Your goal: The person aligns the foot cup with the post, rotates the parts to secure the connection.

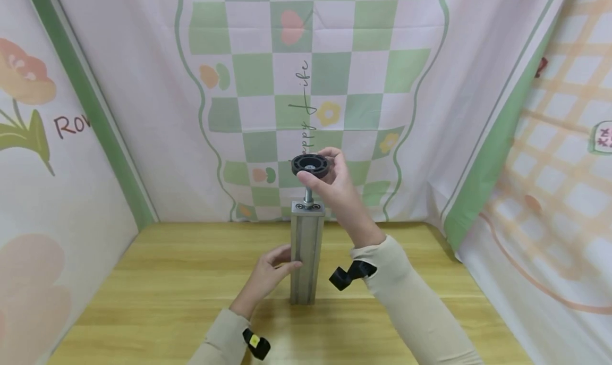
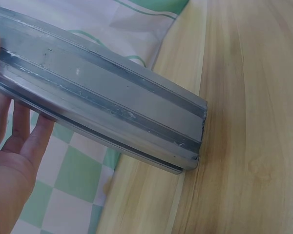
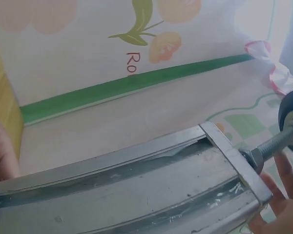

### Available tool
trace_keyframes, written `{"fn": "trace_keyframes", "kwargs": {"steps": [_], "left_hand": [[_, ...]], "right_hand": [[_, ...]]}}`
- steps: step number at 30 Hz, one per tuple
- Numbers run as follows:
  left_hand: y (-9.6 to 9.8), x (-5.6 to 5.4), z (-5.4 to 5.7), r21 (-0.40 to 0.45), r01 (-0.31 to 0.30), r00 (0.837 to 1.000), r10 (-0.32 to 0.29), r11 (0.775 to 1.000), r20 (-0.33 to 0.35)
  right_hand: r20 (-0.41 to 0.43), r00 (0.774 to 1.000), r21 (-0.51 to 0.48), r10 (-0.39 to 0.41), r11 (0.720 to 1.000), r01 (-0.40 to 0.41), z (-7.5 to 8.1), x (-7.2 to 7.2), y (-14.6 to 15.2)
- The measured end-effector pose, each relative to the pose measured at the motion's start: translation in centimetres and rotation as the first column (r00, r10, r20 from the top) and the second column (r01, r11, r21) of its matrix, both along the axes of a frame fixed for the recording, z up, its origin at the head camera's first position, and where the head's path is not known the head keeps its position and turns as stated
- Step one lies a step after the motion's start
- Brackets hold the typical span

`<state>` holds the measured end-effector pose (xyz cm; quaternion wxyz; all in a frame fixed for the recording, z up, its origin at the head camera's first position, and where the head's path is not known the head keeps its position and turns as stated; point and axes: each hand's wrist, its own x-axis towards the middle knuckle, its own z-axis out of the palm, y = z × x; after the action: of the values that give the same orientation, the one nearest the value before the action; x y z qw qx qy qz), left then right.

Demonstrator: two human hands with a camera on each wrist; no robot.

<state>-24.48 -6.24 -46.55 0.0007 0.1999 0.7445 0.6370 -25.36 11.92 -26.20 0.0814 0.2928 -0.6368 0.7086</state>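
Note:
An aluminium profile (image 1: 306, 259) with grooved sides stands upright on the wooden table. On its top end plate, a threaded bolt (image 1: 308, 196) rises with a nut (image 3: 254, 160) at its base. The bolt carries a round black levelling foot (image 1: 296, 166), its hollow face up. My right hand (image 1: 340, 187) holds the foot's rim, thumb at the near side and fingers behind. Lower down, my left hand (image 1: 272, 266) grips the profile from the left; in the left wrist view its thumb is on one face and its fingers (image 2: 34, 141) lie on the opposite side.
The wooden table (image 1: 167, 280) runs back to a hanging curtain (image 1: 330, 73) with green and white checks. Printed cloth hangs at both sides, the left one (image 1: 71, 158) bearing flowers. Black camera mounts (image 1: 353, 274) sit on both wrists.

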Motion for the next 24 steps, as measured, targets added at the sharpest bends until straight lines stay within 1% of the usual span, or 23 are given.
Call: {"fn": "trace_keyframes", "kwargs": {"steps": [3, 6, 8, 10, 13, 16, 20, 24], "left_hand": [[0.0, -0.1, -0.1, 0.005, 0.004, 1.0, -0.004, 1.0, -0.004], [0.0, -0.1, -0.1, 0.014, 0.009, 1.0, -0.008, 1.0, -0.008], [-0.1, -0.1, -0.1, 0.015, 0.009, 1.0, -0.009, 1.0, -0.003], [-0.1, 0.0, -0.1, 0.014, 0.01, 1.0, -0.01, 1.0, 0.006], [-0.1, 0.0, 0.0, 0.01, 0.01, 1.0, -0.011, 1.0, 0.017], [-0.1, 0.0, -0.1, 0.009, 0.012, 1.0, -0.012, 1.0, 0.021], [-0.1, 0.0, -0.1, 0.007, 0.01, 1.0, -0.01, 1.0, 0.01], [-0.1, -0.1, -0.1, -0.005, 0.0, 1.0, 0.0, 1.0, 0.007]], "right_hand": [[-0.053, 0.995, 0.032, -0.082, 0.996, 0.084, 0.0, 0.3, -0.4], [-0.131, 0.975, 0.095, -0.179, 0.977, 0.192, 0.0, 0.6, -0.6], [-0.173, 0.963, 0.117, -0.205, 0.967, 0.227, -0.1, 0.7, -0.6], [-0.193, 0.961, 0.125, -0.197, 0.967, 0.224, 0.0, 0.6, -0.5], [-0.19, 0.975, 0.111, -0.117, 0.984, 0.139, 0.1, 0.2, -0.3], [-0.153, 0.988, 0.103, -0.013, 0.994, 0.029, 0.1, -0.2, -0.1], [-0.103, 0.991, 0.097, 0.085, 0.992, -0.075, -0.2, -0.5, 0.0], [-0.075, 0.985, 0.072, 0.157, 0.986, -0.152, -0.5, -0.8, 0.2]]}}
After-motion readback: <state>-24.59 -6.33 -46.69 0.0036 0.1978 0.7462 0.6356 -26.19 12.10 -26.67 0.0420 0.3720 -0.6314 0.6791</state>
